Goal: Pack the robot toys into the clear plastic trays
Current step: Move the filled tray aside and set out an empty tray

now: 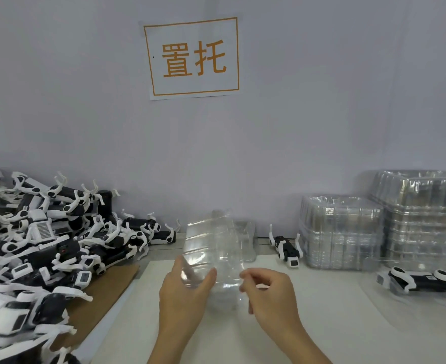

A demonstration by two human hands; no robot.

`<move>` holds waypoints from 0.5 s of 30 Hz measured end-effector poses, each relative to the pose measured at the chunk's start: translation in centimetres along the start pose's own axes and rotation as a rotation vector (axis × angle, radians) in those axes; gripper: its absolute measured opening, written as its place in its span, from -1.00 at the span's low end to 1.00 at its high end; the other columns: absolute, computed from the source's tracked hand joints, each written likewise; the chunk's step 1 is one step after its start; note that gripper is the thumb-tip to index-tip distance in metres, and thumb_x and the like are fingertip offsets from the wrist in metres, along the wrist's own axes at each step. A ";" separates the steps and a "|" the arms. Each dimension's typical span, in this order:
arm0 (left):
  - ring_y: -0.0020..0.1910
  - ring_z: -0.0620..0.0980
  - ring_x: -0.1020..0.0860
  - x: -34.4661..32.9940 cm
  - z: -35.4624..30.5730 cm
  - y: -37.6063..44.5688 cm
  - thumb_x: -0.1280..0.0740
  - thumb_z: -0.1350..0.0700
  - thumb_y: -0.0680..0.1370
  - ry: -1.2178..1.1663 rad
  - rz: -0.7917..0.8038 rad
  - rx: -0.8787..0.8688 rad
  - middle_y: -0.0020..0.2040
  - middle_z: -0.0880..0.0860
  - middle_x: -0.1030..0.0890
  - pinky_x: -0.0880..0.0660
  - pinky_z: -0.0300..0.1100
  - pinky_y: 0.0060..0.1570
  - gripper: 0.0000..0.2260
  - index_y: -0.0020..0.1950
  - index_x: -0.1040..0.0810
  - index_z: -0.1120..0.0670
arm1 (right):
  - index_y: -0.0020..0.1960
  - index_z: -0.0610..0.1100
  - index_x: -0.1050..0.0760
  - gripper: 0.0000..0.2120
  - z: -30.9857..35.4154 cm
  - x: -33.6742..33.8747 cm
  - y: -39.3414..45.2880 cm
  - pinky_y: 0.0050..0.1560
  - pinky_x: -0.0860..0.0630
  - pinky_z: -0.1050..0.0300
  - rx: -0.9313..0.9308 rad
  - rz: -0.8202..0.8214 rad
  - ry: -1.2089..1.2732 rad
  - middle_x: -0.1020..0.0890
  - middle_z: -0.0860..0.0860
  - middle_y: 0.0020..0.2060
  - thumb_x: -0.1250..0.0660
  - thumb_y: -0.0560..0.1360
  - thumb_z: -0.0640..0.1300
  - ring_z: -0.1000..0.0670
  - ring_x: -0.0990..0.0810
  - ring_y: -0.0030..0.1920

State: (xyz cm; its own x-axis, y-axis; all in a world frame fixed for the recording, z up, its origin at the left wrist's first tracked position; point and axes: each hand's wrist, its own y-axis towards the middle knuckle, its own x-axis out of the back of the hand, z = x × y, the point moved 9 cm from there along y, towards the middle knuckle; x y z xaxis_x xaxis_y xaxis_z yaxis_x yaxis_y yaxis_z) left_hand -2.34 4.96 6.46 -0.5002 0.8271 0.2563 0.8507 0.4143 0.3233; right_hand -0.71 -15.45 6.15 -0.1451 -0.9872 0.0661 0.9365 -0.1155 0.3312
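Observation:
A clear plastic tray (212, 248) is held tilted up above the white table (321, 324), in front of me. My left hand (187, 298) grips its near left edge, thumb on one face and fingers behind. My right hand (267, 295) pinches its near right edge. A big heap of black-and-white robot toys (46, 245) fills the left side. One robot toy (286, 248) lies at the back beside the tray stacks. Another robot toy (421, 282) lies in a clear tray (382, 306) at the right.
Two stacks of clear trays stand at the back right, a lower stack (340, 232) and a taller stack (426, 216). Brown cardboard (103, 298) lies under the heap's edge. A wall with a printed sign (193, 57) closes off the back.

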 end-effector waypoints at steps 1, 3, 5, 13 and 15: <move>-0.12 0.03 -0.61 0.5 0.4 0.3 -0.48 -0.11 0.46 -0.014 -0.023 0.022 -0.10 -0.04 -0.51 -0.61 0.12 -0.07 -0.65 -0.21 -0.26 -0.29 | -0.19 -0.05 -0.66 -0.78 -0.1 0.9 0.4 -0.52 -0.44 0.24 0.007 -0.053 0.008 -0.67 0.05 -0.34 -0.35 0.52 -0.30 0.05 -0.50 -0.59; -0.10 0.08 -0.63 2.0 1.3 0.8 -0.46 -0.09 0.48 -0.059 -0.088 0.072 -0.04 -0.04 -0.52 -0.61 0.11 -0.11 -0.72 -0.14 -0.33 -0.27 | -0.17 -0.06 -0.63 -0.80 -0.8 3.9 1.3 -0.52 -0.41 0.25 -0.004 -0.214 0.049 -0.63 0.05 -0.35 -0.32 0.54 -0.28 0.03 -0.51 -0.57; -0.11 0.17 -0.66 3.8 3.3 1.2 -0.44 -0.11 0.50 -0.187 -0.200 0.212 0.07 0.00 -0.52 -0.56 -0.07 -0.32 -0.69 0.18 -0.45 -0.11 | -0.15 -0.05 -0.60 -0.82 -2.2 7.1 2.0 -0.41 -0.41 0.17 -0.052 -0.359 0.110 -0.60 0.04 -0.37 -0.29 0.55 -0.24 0.01 -0.51 -0.50; 0.03 0.14 -0.65 4.4 6.1 0.8 -0.52 -0.18 0.40 -0.634 -0.350 0.446 0.19 0.12 -0.50 -0.60 -0.11 -0.22 -0.33 0.29 -0.19 -0.03 | -0.11 0.01 -0.58 -0.81 -5.5 10.1 2.5 -0.10 -0.41 -0.06 -0.149 -0.471 0.141 -0.54 -0.03 -0.26 -0.24 0.56 -0.21 -0.09 -0.47 -0.20; 0.13 0.13 -0.61 4.5 6.0 0.9 -0.53 -0.09 0.43 -0.618 -0.352 0.404 0.25 0.11 -0.45 -0.60 -0.11 -0.15 -0.40 0.22 -0.19 -0.05 | -0.11 0.01 -0.58 -0.80 -5.3 9.9 2.7 -0.11 -0.39 -0.04 -0.128 -0.454 0.132 -0.56 -0.04 -0.22 -0.24 0.57 -0.21 -0.10 -0.48 -0.18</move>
State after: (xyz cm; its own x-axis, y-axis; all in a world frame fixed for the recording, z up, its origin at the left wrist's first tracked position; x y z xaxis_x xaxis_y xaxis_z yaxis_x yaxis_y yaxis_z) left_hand -2.82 11.33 2.41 -0.6704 0.6340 -0.3856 0.7117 0.6965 -0.0921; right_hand 2.07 -26.10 2.67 -0.5141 -0.8385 -0.1804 0.8208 -0.5420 0.1801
